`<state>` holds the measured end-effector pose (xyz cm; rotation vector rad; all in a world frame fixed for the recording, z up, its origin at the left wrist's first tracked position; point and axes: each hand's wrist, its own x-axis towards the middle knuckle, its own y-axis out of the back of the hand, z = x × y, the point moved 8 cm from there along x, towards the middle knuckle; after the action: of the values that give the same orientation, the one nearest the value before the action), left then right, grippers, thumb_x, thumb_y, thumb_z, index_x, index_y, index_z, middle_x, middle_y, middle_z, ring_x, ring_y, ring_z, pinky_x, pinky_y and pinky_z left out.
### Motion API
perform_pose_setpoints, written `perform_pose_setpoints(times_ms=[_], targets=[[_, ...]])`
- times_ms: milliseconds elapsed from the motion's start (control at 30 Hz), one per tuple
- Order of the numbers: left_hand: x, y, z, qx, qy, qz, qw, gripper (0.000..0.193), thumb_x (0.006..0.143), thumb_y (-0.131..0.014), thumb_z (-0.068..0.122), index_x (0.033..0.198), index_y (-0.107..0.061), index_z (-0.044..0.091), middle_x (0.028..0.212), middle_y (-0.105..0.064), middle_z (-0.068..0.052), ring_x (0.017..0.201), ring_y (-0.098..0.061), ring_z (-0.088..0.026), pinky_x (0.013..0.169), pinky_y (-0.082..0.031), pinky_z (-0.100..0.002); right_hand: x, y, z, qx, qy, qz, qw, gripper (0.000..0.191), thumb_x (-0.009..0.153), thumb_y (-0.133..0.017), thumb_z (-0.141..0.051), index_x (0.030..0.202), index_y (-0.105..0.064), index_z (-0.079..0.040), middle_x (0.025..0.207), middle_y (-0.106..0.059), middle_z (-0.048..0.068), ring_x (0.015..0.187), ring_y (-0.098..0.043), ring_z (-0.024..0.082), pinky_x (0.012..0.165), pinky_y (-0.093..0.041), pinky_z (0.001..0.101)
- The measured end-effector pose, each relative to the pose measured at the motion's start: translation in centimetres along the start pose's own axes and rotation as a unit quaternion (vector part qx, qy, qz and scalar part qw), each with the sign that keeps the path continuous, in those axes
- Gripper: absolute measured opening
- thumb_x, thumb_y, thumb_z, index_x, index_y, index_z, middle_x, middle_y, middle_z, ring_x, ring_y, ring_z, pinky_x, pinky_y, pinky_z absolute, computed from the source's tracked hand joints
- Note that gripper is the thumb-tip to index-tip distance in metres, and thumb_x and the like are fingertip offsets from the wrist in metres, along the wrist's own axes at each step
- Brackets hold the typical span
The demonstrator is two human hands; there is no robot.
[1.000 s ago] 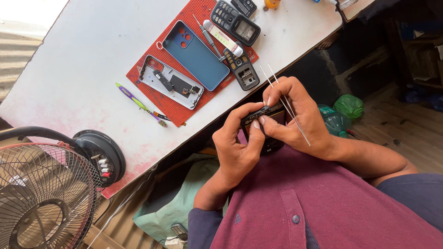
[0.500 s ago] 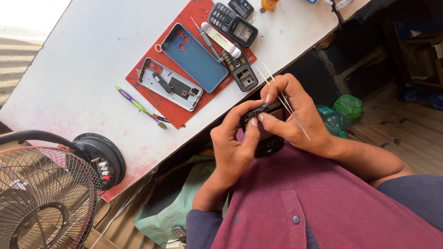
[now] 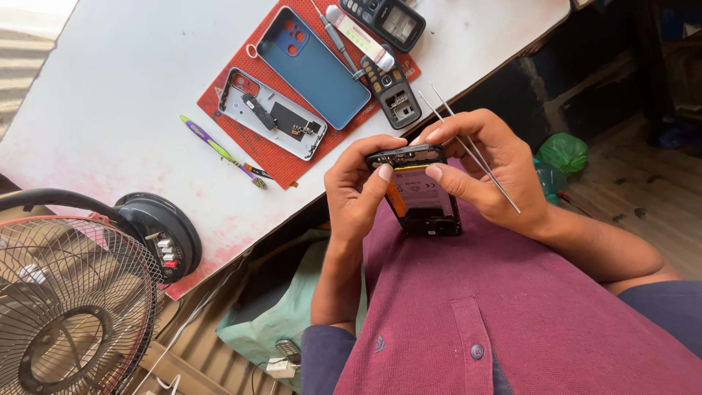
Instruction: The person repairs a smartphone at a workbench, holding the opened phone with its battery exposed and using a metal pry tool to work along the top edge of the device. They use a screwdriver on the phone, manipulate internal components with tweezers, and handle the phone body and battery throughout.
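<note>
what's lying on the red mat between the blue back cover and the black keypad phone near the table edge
In the head view, a screwdriver and a slim white tube-shaped piece lie side by side between the blue back cover and the black keypad phone, on the red mat.

L hand [image 3: 358, 186] at frame centre, forearm rising from bottom centre, fingers curled, thumb pressed inward. R hand [image 3: 486, 168] just right of it, forearm entering from lower right, thumb & index fingertips pinched, wrist bent inward. Both hands close together.
</note>
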<state>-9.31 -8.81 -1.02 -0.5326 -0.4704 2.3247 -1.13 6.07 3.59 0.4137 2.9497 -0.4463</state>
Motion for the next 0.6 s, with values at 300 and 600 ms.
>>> perform_pose_setpoints(times_ms=[300,600], targets=[[-0.20,0.13,0.11,0.025,-0.005,0.010,1.000,0.030,0.102,-0.058,-0.003,0.131,-0.062,-0.009,0.124,-0.068,-0.013,0.109,-0.066,-0.014,0.104,-0.052,-0.029,-0.14,0.06,0.03,-0.010,0.002,0.006,1.000,0.034,0.102,-0.066,0.006,0.131,-0.051,-0.004,0.130,-0.062,0.012,0.120,-0.062,0.014,0.109,-0.054,0.0322],[-0.19,-0.22,0.52,0.042,-0.001,0.026,0.999,0.029,0.100,-0.056,-0.009,0.128,-0.062,-0.008,0.121,-0.068,-0.011,0.112,-0.067,-0.014,0.102,-0.053,-0.027,-0.19,0.04,0.08,-0.011,0.006,0.007,1.000,0.034,0.101,-0.066,0.005,0.130,-0.052,-0.003,0.130,-0.062,0.012,0.120,-0.062,0.015,0.109,-0.054,0.0328]])
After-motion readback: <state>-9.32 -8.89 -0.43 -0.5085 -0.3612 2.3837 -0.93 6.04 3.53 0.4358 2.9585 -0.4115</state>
